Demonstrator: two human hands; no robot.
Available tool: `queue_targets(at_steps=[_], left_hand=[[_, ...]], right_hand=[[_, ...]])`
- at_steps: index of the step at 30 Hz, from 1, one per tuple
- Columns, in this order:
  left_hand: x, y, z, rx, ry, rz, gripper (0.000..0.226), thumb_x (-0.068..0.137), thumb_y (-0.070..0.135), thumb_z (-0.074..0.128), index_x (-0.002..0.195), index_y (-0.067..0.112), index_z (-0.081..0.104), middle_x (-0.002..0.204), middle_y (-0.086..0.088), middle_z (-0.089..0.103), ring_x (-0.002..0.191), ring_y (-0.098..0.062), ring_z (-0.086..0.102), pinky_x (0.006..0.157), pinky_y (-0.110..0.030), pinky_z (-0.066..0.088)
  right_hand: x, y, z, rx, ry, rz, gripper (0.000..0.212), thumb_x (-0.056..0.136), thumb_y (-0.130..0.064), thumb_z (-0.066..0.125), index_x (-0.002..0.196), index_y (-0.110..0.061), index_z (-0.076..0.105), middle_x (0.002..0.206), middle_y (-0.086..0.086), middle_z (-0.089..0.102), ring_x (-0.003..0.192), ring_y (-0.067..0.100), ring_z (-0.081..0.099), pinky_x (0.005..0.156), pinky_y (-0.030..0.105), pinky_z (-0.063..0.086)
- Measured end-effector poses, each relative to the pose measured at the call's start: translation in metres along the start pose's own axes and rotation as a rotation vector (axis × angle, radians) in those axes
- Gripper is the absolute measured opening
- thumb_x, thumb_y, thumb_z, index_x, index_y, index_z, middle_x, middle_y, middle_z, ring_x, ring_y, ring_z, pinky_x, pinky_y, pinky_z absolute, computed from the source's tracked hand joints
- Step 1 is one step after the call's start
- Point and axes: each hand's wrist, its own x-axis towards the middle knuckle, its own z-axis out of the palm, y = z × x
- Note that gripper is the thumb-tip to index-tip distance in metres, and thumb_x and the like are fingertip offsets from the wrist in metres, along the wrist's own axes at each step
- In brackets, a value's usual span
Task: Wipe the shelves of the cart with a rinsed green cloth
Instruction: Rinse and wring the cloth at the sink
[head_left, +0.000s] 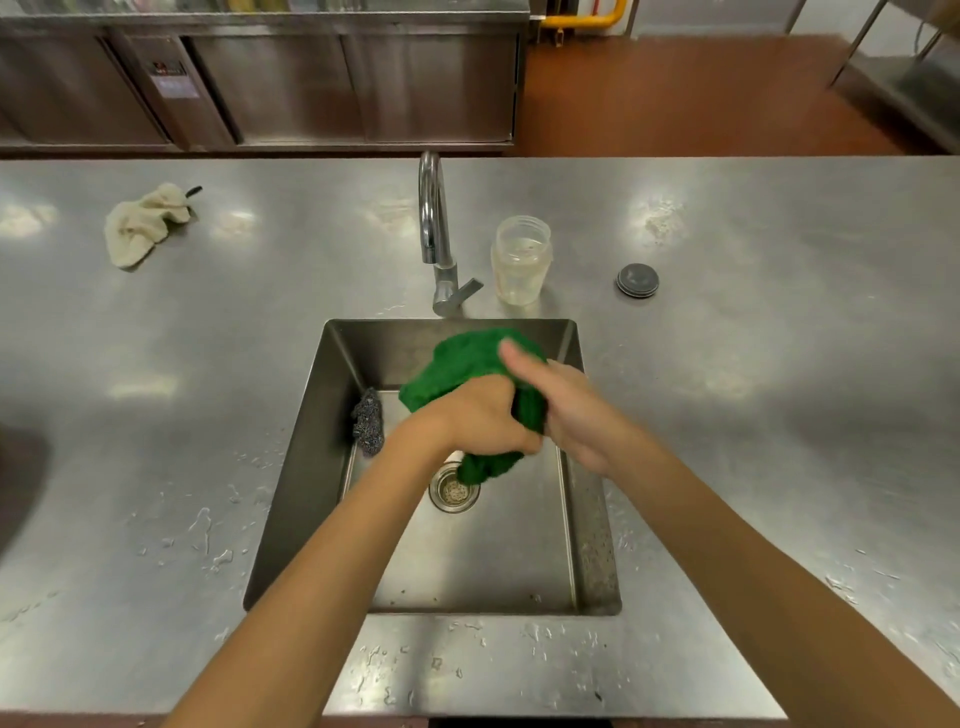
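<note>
Head camera: we hold the green cloth (467, 361) bunched above the sink (317, 447), over its drain (454, 491). Our left hand (483, 415) has its fingers curled tight round it, and our right hand (569, 415) grips its right side, thumb raised. A steel scourer (369, 422) leans on the sink's left wall; a faucet (434, 223), clear jar (521, 260) and beige rag (143, 223) sit on the far surface (156, 389).

Beige rag (140, 226): crumpled on surface (779, 389), 10 o'clock.
Faucet (434, 228): 12 o'clock of sink (311, 467).
Clear jar (521, 260): upright, beside faucet.
Grey lid (637, 280): 1 o'clock.
Scourer (369, 422): against sink's 9 o'clock wall.
</note>
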Motion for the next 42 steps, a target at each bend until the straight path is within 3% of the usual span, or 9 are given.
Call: queue_targets(at_steps=[6, 11, 14, 18, 28, 32, 35, 39, 42], left_hand=[[-0.022, -0.025, -0.005, 0.28, -0.085, -0.326, 0.075, 0.072, 0.071, 0.076, 0.108, 0.006, 0.068, 0.104, -0.014, 0.071, 0.102, -0.025, 0.068, 0.083, -0.031, 0.05], [-0.019, -0.048, 0.027, -0.046, 0.176, 0.063, 0.163, 0.041, 0.072, 0.091, 0.161, 0.031, -0.011, 0.172, -0.004, -0.007, 0.158, -0.022, -0.004, 0.127, -0.056, 0.008], [-0.006, -0.049, 0.048, -0.449, 0.314, 0.265, 0.135, 0.048, 0.036, 0.104, 0.157, 0.03, 0.024, 0.145, 0.009, 0.055, 0.137, -0.008, 0.05, 0.114, -0.041, 0.044], [0.004, -0.048, 0.051, -0.52, 0.481, 0.219, 0.095, 0.056, 0.022, 0.097, 0.137, 0.029, 0.049, 0.114, 0.009, 0.071, 0.108, -0.01, 0.068, 0.094, -0.039, 0.057], [0.008, -0.063, 0.039, -0.334, 0.468, 0.045, 0.027, 0.052, 0.021, 0.071, 0.071, 0.03, 0.054, 0.067, 0.01, 0.061, 0.064, -0.015, 0.059, 0.062, -0.03, 0.048], [0.011, -0.05, 0.048, -0.408, 0.344, 0.123, 0.028, 0.058, 0.006, 0.075, 0.068, 0.024, 0.056, 0.06, 0.011, 0.061, 0.058, -0.01, 0.058, 0.059, -0.033, 0.048], [0.008, -0.046, 0.056, -0.545, 0.314, 0.057, 0.042, 0.058, 0.012, 0.084, 0.093, 0.018, 0.061, 0.08, 0.0, 0.071, 0.075, -0.019, 0.069, 0.072, -0.043, 0.059], [-0.001, -0.052, 0.063, -0.758, 0.258, -0.086, 0.111, 0.059, 0.036, 0.09, 0.153, 0.027, 0.03, 0.128, -0.004, 0.064, 0.113, -0.018, 0.065, 0.101, -0.041, 0.053], [-0.016, -0.053, 0.071, -1.259, 0.272, -0.223, 0.086, 0.069, 0.057, 0.071, 0.141, 0.014, 0.05, 0.125, -0.009, 0.068, 0.103, -0.02, 0.063, 0.089, -0.034, 0.05]], right_hand=[[-0.003, 0.008, 0.003, -0.243, 0.328, 0.001, 0.039, 0.065, -0.035, 0.087, 0.096, -0.015, 0.075, 0.094, 0.007, 0.076, 0.091, 0.022, 0.073, 0.088, 0.048, 0.06], [-0.012, 0.003, 0.009, -0.165, 0.293, -0.087, 0.038, 0.061, -0.031, 0.08, 0.096, -0.018, 0.074, 0.094, 0.007, 0.075, 0.093, 0.025, 0.072, 0.084, 0.045, 0.06], [-0.013, -0.006, 0.011, 0.082, 0.174, -0.097, 0.039, 0.067, -0.022, 0.077, 0.102, -0.008, 0.072, 0.095, 0.014, 0.07, 0.094, 0.028, 0.068, 0.082, 0.042, 0.057], [-0.016, -0.016, 0.01, 0.073, 0.134, -0.066, 0.037, 0.073, -0.023, 0.079, 0.108, -0.014, 0.071, 0.106, 0.012, 0.072, 0.107, 0.028, 0.068, 0.096, 0.045, 0.055], [-0.044, -0.002, -0.029, -1.612, 0.139, -0.729, 0.09, 0.071, -0.006, 0.067, 0.154, -0.018, 0.033, 0.164, 0.011, 0.019, 0.149, 0.034, 0.019, 0.114, 0.061, 0.03], [-0.025, 0.017, -0.016, -1.914, 0.118, -0.698, 0.117, 0.059, 0.01, 0.076, 0.157, -0.016, 0.018, 0.166, 0.017, 0.007, 0.14, 0.046, 0.03, 0.092, 0.062, 0.049], [-0.007, 0.012, -0.016, -1.906, 0.202, -0.735, 0.083, 0.053, 0.004, 0.085, 0.13, -0.008, 0.056, 0.124, 0.02, 0.06, 0.095, 0.04, 0.056, 0.054, 0.042, 0.055], [0.006, 0.001, -0.013, -2.054, 0.191, -0.739, 0.042, 0.058, -0.01, 0.087, 0.093, -0.008, 0.064, 0.084, 0.012, 0.059, 0.077, 0.033, 0.057, 0.042, 0.03, 0.036], [0.01, -0.005, -0.009, -2.067, 0.28, -0.709, 0.035, 0.06, -0.004, 0.084, 0.086, -0.009, 0.061, 0.08, 0.011, 0.058, 0.075, 0.033, 0.056, 0.042, 0.03, 0.035]])
